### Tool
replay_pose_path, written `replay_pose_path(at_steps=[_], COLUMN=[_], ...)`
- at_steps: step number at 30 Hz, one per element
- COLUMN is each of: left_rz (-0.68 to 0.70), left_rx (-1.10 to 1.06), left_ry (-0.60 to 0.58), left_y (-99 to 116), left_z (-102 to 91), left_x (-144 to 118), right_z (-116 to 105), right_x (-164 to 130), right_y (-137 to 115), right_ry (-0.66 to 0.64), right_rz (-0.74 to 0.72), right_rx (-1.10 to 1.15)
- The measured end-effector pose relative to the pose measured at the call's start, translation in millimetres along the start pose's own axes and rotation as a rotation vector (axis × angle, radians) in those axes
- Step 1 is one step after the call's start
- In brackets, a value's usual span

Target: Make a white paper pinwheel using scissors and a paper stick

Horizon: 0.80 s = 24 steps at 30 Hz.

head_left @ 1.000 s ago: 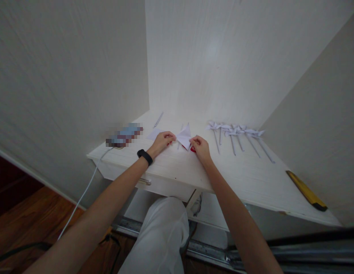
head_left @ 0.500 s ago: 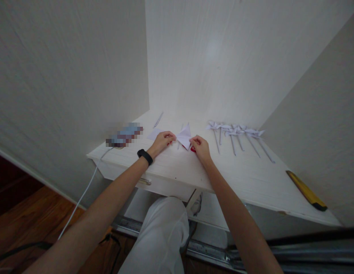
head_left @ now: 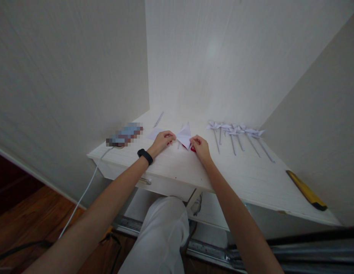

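A folded piece of white paper (head_left: pixel 184 136) is held up just over the white desk (head_left: pixel 165 163). My left hand (head_left: pixel 163 141) pinches its left corner between thumb and fingers. On the right edge, my right hand (head_left: pixel 200 147) has its fingertips closed on the same paper. A red-handled tool (head_left: pixel 193 149) lies partly hidden behind the paper and my right fingers; I cannot make out its kind. Left of the paper, a flat white sheet (head_left: pixel 154 134) rests on the desk beside my left hand.
Several paper pinwheels on sticks (head_left: pixel 236 131) lie in a row at the right. Thin sticks (head_left: pixel 158 119) are at the back left. A blurred-out device (head_left: pixel 125 134) with a white cable (head_left: pixel 91 182) sits at the left edge, a yellow-and-black utility knife (head_left: pixel 306 191) at the far right.
Both hands stay in nearly the same place on the paper. The paper's folds have shifted very slightly; nothing else has visibly moved.
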State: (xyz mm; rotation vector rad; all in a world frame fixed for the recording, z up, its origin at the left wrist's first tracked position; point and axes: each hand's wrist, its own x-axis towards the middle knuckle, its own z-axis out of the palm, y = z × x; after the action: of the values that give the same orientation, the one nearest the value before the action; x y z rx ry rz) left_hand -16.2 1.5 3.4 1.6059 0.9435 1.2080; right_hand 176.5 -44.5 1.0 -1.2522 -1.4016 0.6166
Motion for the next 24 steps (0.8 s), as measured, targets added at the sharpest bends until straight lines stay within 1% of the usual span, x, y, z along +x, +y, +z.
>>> replay_pose_path(at_steps=[10,24], left_rz=[0.008,0.004], left_rx=[-0.037,-0.017], left_ry=[0.015,-0.004], left_y=[-1.5,-1.7], left_z=[-0.2,0.9], left_x=[-0.1,1.3], right_z=[-0.6,-1.0], right_x=[-0.4,-0.2], right_y=[0.0,0.3], right_ry=[0.004,0.014], right_rz=[-0.015,-0.039], right_rx=[-0.021,0.035])
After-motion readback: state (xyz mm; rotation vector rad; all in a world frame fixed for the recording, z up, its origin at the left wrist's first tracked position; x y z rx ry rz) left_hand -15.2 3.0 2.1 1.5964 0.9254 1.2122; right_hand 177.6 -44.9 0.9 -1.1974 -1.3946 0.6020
